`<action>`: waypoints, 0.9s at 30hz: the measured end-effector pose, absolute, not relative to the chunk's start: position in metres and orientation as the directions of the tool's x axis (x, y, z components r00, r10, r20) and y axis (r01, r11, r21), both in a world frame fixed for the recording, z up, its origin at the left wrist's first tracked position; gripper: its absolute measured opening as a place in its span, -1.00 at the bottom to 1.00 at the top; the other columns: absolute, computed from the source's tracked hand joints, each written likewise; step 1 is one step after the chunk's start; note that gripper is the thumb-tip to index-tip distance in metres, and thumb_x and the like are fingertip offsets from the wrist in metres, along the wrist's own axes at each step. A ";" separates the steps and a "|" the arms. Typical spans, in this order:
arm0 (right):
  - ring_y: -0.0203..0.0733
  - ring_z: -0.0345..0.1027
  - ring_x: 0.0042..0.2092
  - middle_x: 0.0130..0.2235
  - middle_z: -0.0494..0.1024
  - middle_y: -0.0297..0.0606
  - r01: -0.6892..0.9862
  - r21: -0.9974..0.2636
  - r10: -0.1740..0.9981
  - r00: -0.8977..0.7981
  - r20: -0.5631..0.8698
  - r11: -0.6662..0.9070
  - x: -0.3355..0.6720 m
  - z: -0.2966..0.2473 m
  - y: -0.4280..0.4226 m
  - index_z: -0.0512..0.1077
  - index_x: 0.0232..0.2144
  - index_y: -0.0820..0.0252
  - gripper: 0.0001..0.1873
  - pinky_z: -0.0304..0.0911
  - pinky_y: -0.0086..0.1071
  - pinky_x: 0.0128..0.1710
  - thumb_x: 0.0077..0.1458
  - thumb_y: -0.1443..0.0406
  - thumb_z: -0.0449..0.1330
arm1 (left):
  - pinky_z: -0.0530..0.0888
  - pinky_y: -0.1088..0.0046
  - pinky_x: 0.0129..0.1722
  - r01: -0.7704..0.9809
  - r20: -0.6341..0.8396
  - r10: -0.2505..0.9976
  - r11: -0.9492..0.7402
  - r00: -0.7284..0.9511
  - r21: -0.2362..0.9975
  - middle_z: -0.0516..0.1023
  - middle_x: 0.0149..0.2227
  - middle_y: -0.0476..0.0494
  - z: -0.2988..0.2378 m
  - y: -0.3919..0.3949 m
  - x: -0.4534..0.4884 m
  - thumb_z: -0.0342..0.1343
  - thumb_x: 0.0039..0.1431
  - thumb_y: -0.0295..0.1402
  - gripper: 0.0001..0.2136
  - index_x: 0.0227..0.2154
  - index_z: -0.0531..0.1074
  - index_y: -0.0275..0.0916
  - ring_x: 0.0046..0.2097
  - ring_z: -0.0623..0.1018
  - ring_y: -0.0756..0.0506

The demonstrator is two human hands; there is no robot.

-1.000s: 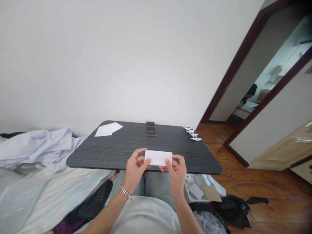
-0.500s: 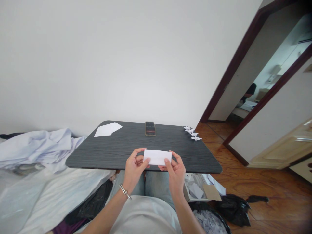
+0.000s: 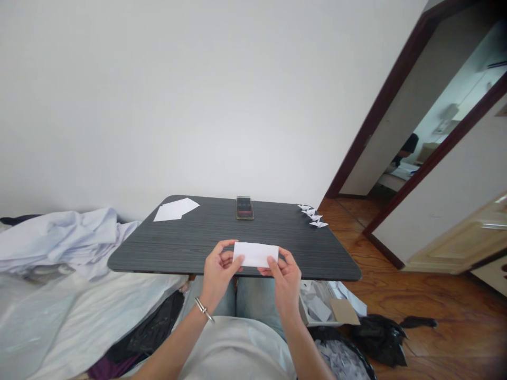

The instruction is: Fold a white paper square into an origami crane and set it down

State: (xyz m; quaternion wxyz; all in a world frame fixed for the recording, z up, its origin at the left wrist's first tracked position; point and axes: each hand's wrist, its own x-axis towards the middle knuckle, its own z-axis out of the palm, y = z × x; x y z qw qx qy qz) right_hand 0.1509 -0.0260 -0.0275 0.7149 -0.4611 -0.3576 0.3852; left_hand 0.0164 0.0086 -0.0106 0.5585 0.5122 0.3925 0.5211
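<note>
A small white rectangle of paper (image 3: 255, 254), looking folded, is held up level over the near edge of the dark table (image 3: 190, 237). My left hand (image 3: 220, 266) pinches its left end, thumb on the front face and fingers behind. At the right end, my right hand (image 3: 283, 274) grips it the same way. Several folded white paper pieces (image 3: 312, 215) with pointed ends stand in a row at the table's right side. Flat white sheets (image 3: 174, 209) lie at the far left of the tabletop.
A phone (image 3: 244, 208) lies at the table's back middle, near the white wall. Below the right side are a box of papers (image 3: 322, 309), a black-rimmed container of paper scraps (image 3: 343, 359) and a black plastic bag (image 3: 380, 338). White cloth (image 3: 67, 237) is heaped at left.
</note>
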 end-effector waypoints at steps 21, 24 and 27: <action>-0.24 0.41 -0.47 -0.54 0.54 -0.33 -0.241 -0.951 0.940 0.323 0.111 0.195 0.159 -0.035 -0.019 0.43 -0.42 0.29 -0.73 0.39 -0.38 -0.47 -0.14 0.17 0.24 | 0.45 0.57 -0.54 -0.154 0.013 0.957 0.033 0.288 0.987 0.55 -0.44 -0.12 -0.017 0.016 0.014 0.20 -0.13 -0.30 -0.73 -0.36 0.43 -0.36 -0.44 0.50 -0.02; -0.24 0.41 -0.48 -0.55 0.54 -0.33 -0.235 -0.952 0.936 0.335 0.110 0.196 0.158 -0.034 -0.019 0.43 -0.43 0.29 -0.72 0.39 -0.39 -0.48 -0.15 0.17 0.25 | 0.44 0.56 -0.56 -0.115 -0.001 0.949 0.039 0.315 0.993 0.55 -0.49 -0.15 -0.021 0.016 0.016 0.18 -0.11 -0.26 -0.73 -0.38 0.46 -0.39 -0.49 0.51 -0.03; -0.24 0.41 -0.50 -0.57 0.53 -0.33 -0.226 -0.953 0.922 0.371 0.108 0.203 0.156 -0.033 -0.019 0.43 -0.45 0.30 -0.69 0.39 -0.39 -0.50 -0.18 0.14 0.26 | 0.44 0.54 -0.58 -0.100 -0.018 0.948 0.052 0.318 0.994 0.54 -0.55 -0.18 -0.023 0.016 0.016 0.15 -0.08 -0.22 -0.73 -0.48 0.47 -0.40 -0.53 0.51 -0.03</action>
